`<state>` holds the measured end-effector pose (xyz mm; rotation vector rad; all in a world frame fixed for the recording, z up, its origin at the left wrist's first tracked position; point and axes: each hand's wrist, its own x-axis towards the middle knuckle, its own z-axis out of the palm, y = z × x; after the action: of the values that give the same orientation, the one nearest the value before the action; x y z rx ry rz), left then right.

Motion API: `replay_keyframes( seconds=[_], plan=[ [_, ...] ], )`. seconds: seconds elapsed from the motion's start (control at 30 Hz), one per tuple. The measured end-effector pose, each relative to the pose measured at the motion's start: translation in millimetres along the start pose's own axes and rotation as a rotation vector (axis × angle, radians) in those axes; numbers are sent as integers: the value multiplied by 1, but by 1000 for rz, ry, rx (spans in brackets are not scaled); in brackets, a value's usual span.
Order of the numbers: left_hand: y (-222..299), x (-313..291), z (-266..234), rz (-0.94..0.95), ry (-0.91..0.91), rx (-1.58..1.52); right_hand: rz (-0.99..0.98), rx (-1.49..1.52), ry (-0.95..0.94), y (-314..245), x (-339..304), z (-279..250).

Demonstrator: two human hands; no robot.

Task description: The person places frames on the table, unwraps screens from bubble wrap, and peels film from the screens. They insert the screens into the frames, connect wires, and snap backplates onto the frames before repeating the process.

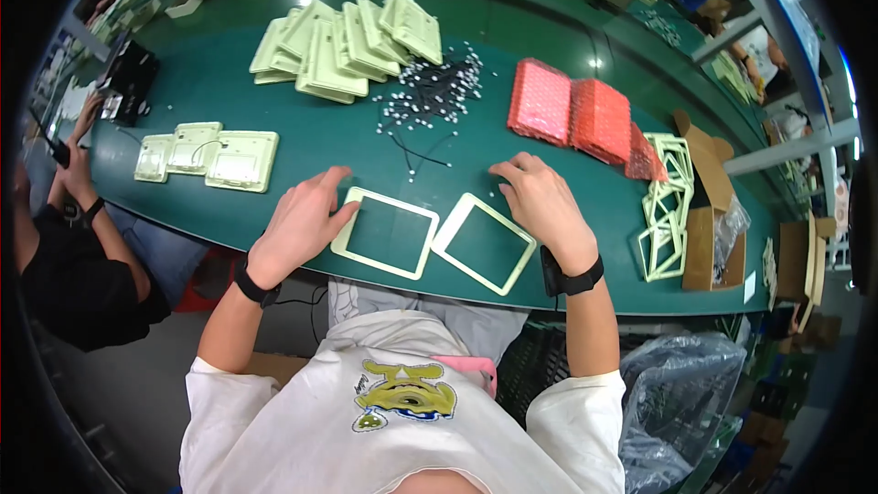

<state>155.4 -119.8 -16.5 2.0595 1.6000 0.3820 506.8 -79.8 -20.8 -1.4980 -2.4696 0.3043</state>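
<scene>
Two pale green rectangular frames with open centres lie flat on the green table in front of me. My left hand is beside the left frame, fingers apart, its thumb at the frame's upper left corner; whether it presses on the frame I cannot tell. Over the table just beyond the right frame is my right hand, fingers loosely bent and apart, nothing visible in them. The two frames nearly meet at their inner edges. Beyond the hands, a few loose black cables with white ends lie apart from a tangled cable pile.
Pale green housings are heaped at the back, with three more housings at left. Red bubble-wrap packs, stacked frames and an open cardboard box stand at right. A co-worker sits at left.
</scene>
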Motion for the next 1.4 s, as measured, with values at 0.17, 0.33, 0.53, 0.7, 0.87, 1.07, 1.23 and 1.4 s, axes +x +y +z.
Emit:
replay_keyframes(
  seconds=[0.17, 0.33, 0.53, 0.7, 0.87, 1.07, 1.23, 1.4],
  plan=[
    [-27, 20, -12, 15, 109, -90, 25, 59, -101, -6, 49, -7],
    [-27, 38, -18, 127, 185, -144, 224, -56, -163, 10, 59, -28],
    [-28, 18, 13, 202, 147, -64, 262, -206, 310, 83, 33, -30],
    [5, 30, 14, 314, 249, 75, 481, -201, 176, 126, 73, -33],
    [76, 105, 17, 396, -21, -309, 443, -88, 69, 146, 97, -9],
    [107, 240, 89, 286, 50, -45, 463, 70, 212, 156, 110, 2],
    [170, 245, 124, 9, 142, -47, 589, -189, 417, 143, 72, -31],
    [191, 259, 137, -94, 121, 120, 628, -299, 382, 152, 72, -29]
  ],
)
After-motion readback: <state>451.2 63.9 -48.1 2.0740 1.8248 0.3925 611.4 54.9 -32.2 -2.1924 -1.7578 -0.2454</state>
